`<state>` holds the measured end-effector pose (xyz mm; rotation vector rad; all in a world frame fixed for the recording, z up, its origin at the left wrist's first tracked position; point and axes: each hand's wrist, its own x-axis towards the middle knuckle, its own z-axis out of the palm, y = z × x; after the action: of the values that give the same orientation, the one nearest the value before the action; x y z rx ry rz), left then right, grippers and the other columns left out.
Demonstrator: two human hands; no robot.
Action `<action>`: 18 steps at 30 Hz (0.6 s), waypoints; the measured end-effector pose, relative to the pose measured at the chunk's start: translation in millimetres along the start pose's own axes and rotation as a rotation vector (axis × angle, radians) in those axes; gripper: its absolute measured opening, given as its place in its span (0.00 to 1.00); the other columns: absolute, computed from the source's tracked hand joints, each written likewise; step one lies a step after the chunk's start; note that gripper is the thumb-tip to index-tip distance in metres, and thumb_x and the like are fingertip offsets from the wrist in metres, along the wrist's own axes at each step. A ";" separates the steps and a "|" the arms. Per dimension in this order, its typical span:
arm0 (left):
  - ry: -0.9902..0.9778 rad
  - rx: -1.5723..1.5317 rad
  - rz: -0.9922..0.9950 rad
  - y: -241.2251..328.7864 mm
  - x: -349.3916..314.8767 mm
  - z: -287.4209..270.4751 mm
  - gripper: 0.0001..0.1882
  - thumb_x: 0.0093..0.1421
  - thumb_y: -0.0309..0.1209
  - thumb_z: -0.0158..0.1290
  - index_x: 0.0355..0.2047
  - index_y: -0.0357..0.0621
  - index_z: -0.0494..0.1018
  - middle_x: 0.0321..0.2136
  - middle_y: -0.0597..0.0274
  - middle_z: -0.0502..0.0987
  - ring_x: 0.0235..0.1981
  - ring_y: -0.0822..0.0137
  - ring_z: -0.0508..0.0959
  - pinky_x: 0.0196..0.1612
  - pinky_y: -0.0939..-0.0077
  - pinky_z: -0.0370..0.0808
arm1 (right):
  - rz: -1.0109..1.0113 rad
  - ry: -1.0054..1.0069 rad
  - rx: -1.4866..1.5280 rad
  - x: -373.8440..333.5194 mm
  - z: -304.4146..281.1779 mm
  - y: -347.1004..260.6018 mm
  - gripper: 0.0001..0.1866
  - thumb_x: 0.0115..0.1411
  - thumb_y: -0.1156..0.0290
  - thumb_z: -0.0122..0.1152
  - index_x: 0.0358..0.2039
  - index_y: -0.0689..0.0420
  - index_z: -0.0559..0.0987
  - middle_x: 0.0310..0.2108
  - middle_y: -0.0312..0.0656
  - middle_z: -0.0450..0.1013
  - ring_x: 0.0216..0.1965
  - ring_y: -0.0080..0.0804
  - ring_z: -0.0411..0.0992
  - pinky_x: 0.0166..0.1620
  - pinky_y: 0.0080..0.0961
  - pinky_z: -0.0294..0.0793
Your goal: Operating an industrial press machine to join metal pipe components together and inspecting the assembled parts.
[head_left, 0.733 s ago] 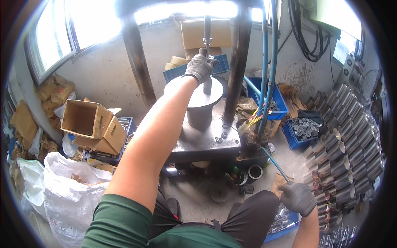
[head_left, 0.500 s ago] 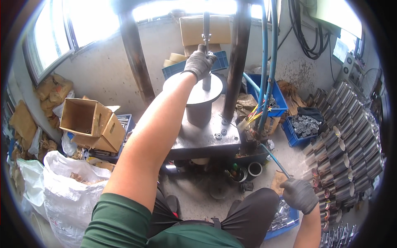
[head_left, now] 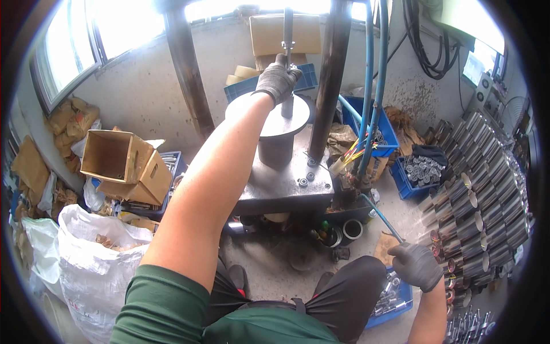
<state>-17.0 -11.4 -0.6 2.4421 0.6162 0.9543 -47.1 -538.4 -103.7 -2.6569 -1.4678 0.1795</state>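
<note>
My left hand (head_left: 278,82), in a dark grey glove, reaches forward over the round metal plate (head_left: 268,124) of a press. Its fingers are closed round an upright metal shaft (head_left: 287,108) that stands on the plate; the palm hides part of it. Directly above hangs the press's vertical rod (head_left: 288,28) with a bolted collar. At the lower right, my gloved right hand (head_left: 418,266) is closed round the end of a slim blue lever (head_left: 382,218). That lever slopes down to it from the press's right side.
Two dark posts (head_left: 329,80) flank the plate. Small bearing-like rings (head_left: 303,183) lie on the press bed. Blue bins (head_left: 412,175) of metal parts and stacked metal tubes (head_left: 475,206) fill the right. Cardboard boxes (head_left: 117,160) and a white sack (head_left: 94,258) are at left.
The view has shifted slightly. Both hands keep their holds on the shaft and the lever, with little other visible movement.
</note>
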 end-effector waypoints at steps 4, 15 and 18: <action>0.013 0.014 0.004 -2.2 0.7 2.6 0.27 0.68 0.45 0.58 0.58 0.41 0.66 0.47 0.38 0.81 0.52 0.42 0.82 0.57 0.52 0.77 | -0.049 -0.121 -0.078 -0.7 0.2 1.9 0.11 0.58 0.63 0.61 0.34 0.56 0.86 0.29 0.52 0.81 0.35 0.54 0.81 0.42 0.47 0.81; 0.020 0.006 0.024 -5.7 0.0 3.6 0.28 0.68 0.48 0.59 0.57 0.42 0.67 0.46 0.40 0.81 0.49 0.45 0.84 0.53 0.56 0.80 | -0.017 0.135 0.111 -2.4 -2.7 4.7 0.11 0.57 0.73 0.61 0.41 0.57 0.83 0.34 0.56 0.80 0.36 0.58 0.80 0.42 0.48 0.80; 0.013 -0.014 0.025 -4.9 -0.9 2.3 0.28 0.68 0.47 0.59 0.58 0.42 0.67 0.46 0.40 0.81 0.50 0.45 0.84 0.54 0.56 0.80 | -0.033 -0.011 0.041 -0.9 -6.0 3.6 0.10 0.57 0.74 0.61 0.40 0.57 0.83 0.33 0.56 0.80 0.35 0.58 0.80 0.41 0.48 0.80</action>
<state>-17.2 -8.5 -5.3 2.4384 0.5824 0.9819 -43.6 -541.3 -98.3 -2.6025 -1.4931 0.2196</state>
